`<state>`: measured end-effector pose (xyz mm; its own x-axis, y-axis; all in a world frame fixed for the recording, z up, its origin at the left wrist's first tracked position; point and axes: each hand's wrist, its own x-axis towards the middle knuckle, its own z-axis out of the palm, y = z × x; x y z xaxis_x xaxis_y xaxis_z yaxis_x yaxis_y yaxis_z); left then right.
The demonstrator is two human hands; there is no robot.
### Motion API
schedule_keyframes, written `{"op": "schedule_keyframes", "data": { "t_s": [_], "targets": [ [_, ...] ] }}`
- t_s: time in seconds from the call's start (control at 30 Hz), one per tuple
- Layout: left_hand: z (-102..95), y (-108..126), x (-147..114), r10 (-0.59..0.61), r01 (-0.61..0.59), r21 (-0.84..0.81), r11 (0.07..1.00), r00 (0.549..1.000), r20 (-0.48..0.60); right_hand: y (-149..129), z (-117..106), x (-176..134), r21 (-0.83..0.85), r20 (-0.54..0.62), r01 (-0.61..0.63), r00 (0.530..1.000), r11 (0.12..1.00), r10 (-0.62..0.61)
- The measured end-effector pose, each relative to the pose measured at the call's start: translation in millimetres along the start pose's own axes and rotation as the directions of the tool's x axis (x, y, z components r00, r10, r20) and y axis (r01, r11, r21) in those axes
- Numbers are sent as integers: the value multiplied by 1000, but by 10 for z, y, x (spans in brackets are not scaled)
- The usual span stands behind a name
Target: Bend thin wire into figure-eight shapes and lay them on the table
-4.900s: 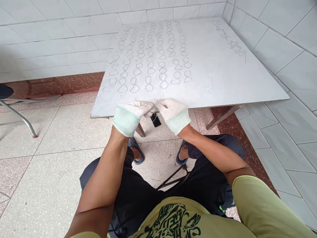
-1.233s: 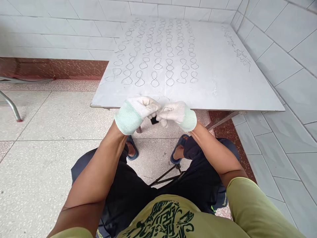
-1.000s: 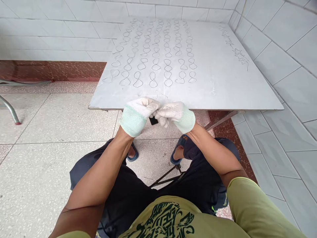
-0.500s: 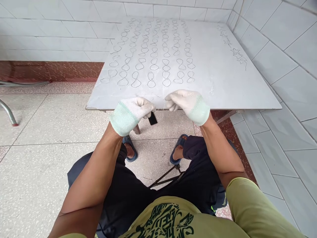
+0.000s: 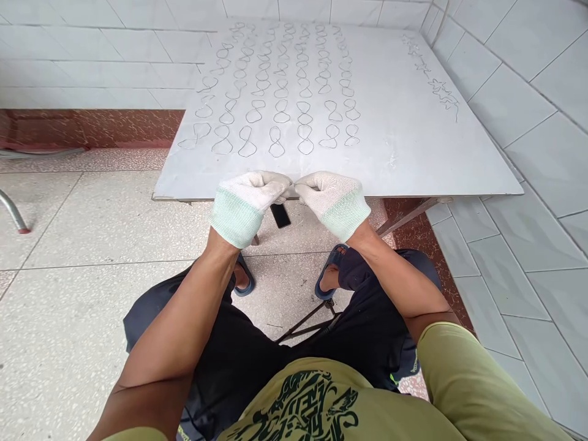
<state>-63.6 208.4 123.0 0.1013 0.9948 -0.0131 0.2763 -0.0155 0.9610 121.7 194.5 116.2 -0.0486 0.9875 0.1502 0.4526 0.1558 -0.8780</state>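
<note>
My left hand (image 5: 255, 199), in a white glove with a pale green cuff, is closed in a pinch at the near edge of the table. My right hand (image 5: 331, 199), gloved the same way, is pinched too, its fingertips almost touching those of the left. Both hold a thin wire (image 5: 302, 215), which hangs in a faint loop below the fingers; most of it is hidden by the gloves. Beyond the hands, several rows of thin wire figure-eight shapes (image 5: 305, 138) lie on the white tabletop (image 5: 390, 122).
Star-shaped wire pieces (image 5: 443, 95) lie in a string along the table's right side. A black phone-like rectangle (image 5: 280, 215) shows below my hands. Tiled walls (image 5: 519, 92) bound the table behind and on the right. A folding metal frame (image 5: 307, 324) stands between my legs.
My right hand has moved left and the two hands have come together fingertip to fingertip. The wire that stretched between them is now mostly hidden. The view has shifted slightly.
</note>
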Motion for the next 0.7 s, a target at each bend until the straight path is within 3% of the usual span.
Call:
{"op": "schedule_keyframes", "data": {
  "t_s": [0.2, 0.4, 0.53, 0.7],
  "targets": [
    [68, 9, -41, -2, 1, -81, 997, 1000, -17, -37, 44, -10, -36, 48, 65, 997, 997, -63],
    [127, 53, -85, -43, 45, -24, 999, 996, 77, -27, 85, -48, -81, -108, 14, 994, 997, -23],
    [147, 37, -110, -54, 54, -25, 998, 998, 9, -33, 11, 3, -1, -48, -27, 998, 1000, 27],
    [129, -58, -104, -67, 63, 42, 997, 992, 107, -24, -118, 68, 49, 2, 46, 999, 998, -46]
  ]
}}
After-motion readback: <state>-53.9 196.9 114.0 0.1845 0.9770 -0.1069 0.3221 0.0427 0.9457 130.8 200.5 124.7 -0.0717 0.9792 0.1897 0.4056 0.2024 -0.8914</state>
